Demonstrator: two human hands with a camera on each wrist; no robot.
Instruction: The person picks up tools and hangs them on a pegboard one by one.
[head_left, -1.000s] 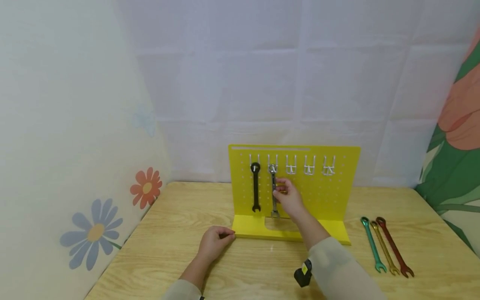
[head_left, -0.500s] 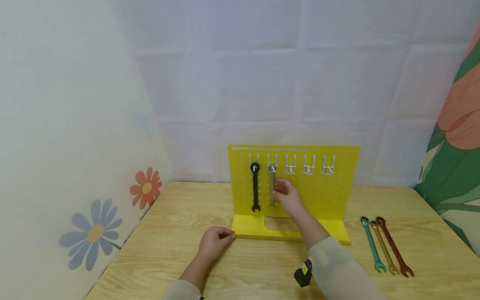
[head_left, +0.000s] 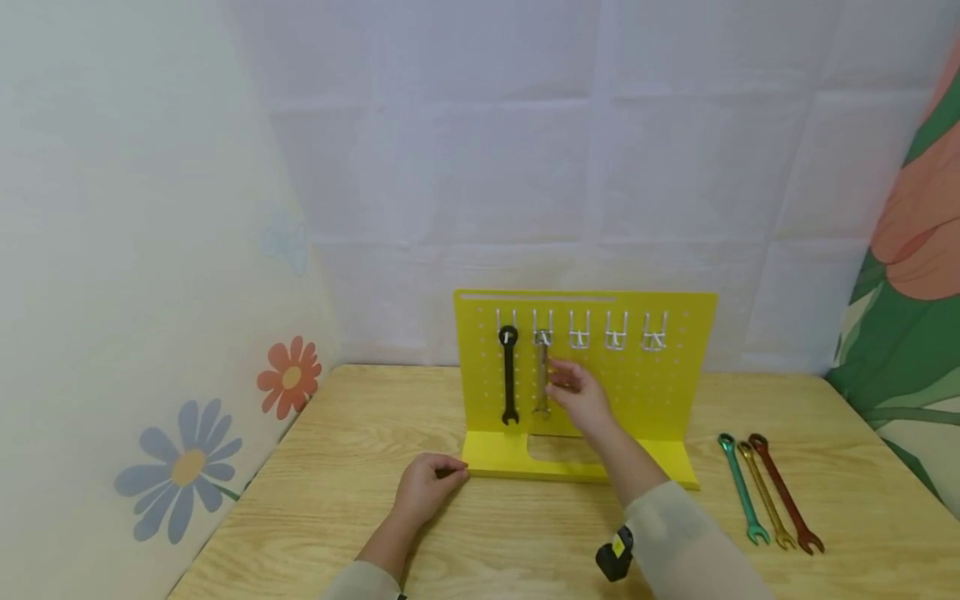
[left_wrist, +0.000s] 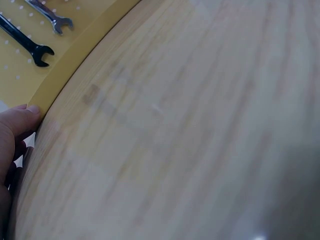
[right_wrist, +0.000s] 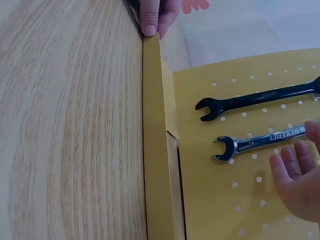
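Fingers (right_wrist: 281,171) of the right hand (head_left: 582,402) are loose and parted just beside the silver wrench (head_left: 542,377), which hangs second from the left edge of the yellow board (head_left: 637,396), whose front left corner the left hand (head_left: 427,487) pinches on the worktop (head_left: 360,429).

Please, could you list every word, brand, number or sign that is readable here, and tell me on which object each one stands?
"GREENER", on the silver wrench; the word's end, near the right hand, is unclear.
"14", on the same wrench, near its open end.
Black wrench: small marking on the shaft, too blurred to read.
Black device by the right sleeve: yellow label, too small to read.
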